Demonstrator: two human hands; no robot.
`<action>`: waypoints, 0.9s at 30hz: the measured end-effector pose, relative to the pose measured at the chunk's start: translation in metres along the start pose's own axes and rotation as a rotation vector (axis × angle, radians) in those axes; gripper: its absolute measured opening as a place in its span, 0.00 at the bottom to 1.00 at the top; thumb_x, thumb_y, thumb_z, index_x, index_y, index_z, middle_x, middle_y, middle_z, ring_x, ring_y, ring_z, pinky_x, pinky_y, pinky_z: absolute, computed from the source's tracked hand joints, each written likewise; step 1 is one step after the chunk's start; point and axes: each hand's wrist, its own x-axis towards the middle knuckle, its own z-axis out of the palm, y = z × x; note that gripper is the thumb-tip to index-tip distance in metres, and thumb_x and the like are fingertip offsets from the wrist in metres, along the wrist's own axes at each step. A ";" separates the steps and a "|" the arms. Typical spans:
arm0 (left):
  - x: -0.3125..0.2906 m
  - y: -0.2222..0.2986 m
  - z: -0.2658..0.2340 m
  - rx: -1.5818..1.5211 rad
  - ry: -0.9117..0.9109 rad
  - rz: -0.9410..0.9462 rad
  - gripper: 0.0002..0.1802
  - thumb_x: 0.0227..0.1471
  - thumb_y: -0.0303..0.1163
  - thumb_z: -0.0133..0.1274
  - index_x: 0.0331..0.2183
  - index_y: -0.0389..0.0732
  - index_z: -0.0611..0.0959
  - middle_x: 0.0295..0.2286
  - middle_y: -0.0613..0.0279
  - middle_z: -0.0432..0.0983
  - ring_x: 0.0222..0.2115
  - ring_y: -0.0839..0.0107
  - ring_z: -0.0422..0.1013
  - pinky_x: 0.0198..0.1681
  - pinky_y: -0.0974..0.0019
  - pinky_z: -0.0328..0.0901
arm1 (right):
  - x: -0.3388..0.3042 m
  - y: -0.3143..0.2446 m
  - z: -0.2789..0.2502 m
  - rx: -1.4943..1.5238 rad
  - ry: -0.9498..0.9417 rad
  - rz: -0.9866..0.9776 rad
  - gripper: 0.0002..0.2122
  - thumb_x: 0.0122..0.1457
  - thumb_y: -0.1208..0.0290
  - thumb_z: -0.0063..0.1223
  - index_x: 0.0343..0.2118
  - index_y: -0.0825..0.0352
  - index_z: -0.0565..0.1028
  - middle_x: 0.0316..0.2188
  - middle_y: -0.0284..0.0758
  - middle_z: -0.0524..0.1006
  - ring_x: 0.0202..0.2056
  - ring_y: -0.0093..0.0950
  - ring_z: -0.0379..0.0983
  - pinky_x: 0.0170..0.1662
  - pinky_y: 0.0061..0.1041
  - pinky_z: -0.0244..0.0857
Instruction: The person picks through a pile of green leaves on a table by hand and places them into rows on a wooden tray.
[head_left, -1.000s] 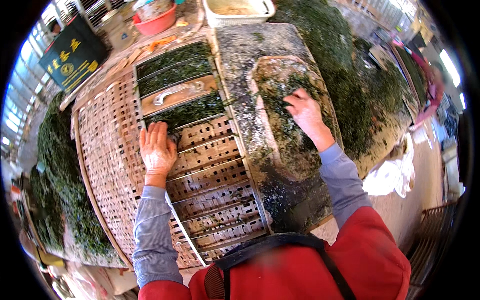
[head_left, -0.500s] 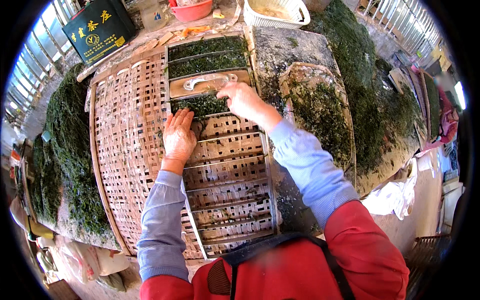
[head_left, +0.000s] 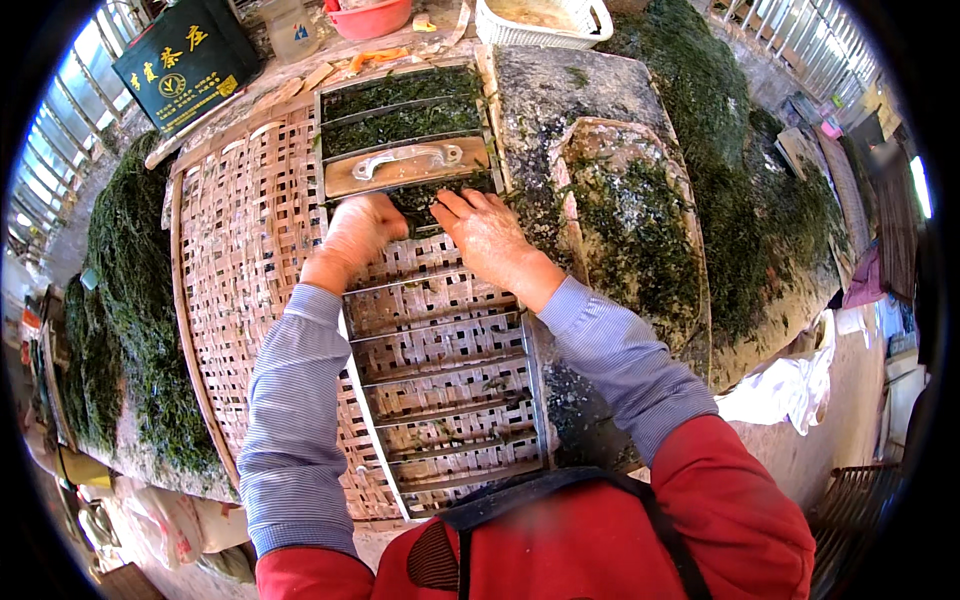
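Over the broad, brown woven-bamboo tray [head_left: 235, 230], the step in hand seemed to be working greenery into one slot of the long, ladder-like metal frame [head_left: 375, 425] that lay on it. Beside the frame, on the mottled grey slab [head_left: 560, 90], lay a loose patch of wet, dark-green leafy strands [head_left: 635, 230].

Both bare hands met at the slot: the left hand [head_left: 352, 232] was curled at its left end, and the right hand [head_left: 487, 235] reached down from the right with bent, closely set fingers. Whether either pinched any strands, I could not tell, since the fingertips were partly hidden.

The next move, I judged, called for light, even pressure out to the slot's corners. The pale-brown wooden block [head_left: 340, 180], with its whitish arched handle [head_left: 410, 152], lay just beyond the hands.

The greenery in the slot [head_left: 428, 190] showed between the hands, just below the block; it looked dark, damp and tangled. Two slots past the block held similar greenery, while the nearer ones showed mostly bare weave.
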 end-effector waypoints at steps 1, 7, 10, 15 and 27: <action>0.004 0.001 -0.001 -0.157 0.022 -0.200 0.11 0.40 0.33 0.62 0.27 0.36 0.83 0.21 0.58 0.76 0.21 0.63 0.72 0.26 0.64 0.66 | 0.004 -0.002 -0.012 0.054 -0.124 0.041 0.11 0.50 0.75 0.44 0.37 0.70 0.71 0.43 0.40 0.69 0.44 0.37 0.65 0.47 0.37 0.60; 0.026 0.058 0.002 0.467 -0.102 -0.337 0.14 0.37 0.35 0.62 0.30 0.40 0.82 0.30 0.53 0.78 0.35 0.58 0.74 0.37 0.57 0.68 | -0.007 0.008 0.000 0.062 -0.024 0.055 0.10 0.48 0.79 0.46 0.34 0.74 0.73 0.42 0.46 0.71 0.45 0.40 0.69 0.49 0.37 0.64; 0.027 0.038 0.010 0.258 0.145 -0.137 0.12 0.35 0.31 0.63 0.28 0.40 0.83 0.26 0.54 0.78 0.30 0.61 0.75 0.36 0.60 0.69 | 0.000 0.032 -0.039 0.019 -0.087 0.117 0.10 0.46 0.81 0.52 0.34 0.72 0.74 0.37 0.40 0.74 0.36 0.30 0.73 0.37 0.25 0.74; 0.029 0.034 0.035 0.237 0.060 -0.231 0.09 0.38 0.34 0.61 0.28 0.44 0.85 0.27 0.56 0.79 0.30 0.61 0.75 0.36 0.61 0.68 | -0.023 0.054 -0.066 -0.096 -0.194 0.295 0.09 0.50 0.78 0.51 0.36 0.69 0.72 0.28 0.40 0.72 0.31 0.28 0.72 0.27 0.24 0.73; -0.007 0.002 -0.013 0.116 0.326 -0.048 0.12 0.39 0.17 0.49 0.28 0.37 0.83 0.30 0.56 0.77 0.32 0.59 0.74 0.37 0.62 0.69 | 0.028 0.044 0.000 0.247 -0.072 -0.062 0.01 0.48 0.79 0.48 0.25 0.67 0.71 0.30 0.35 0.69 0.36 0.32 0.71 0.38 0.28 0.69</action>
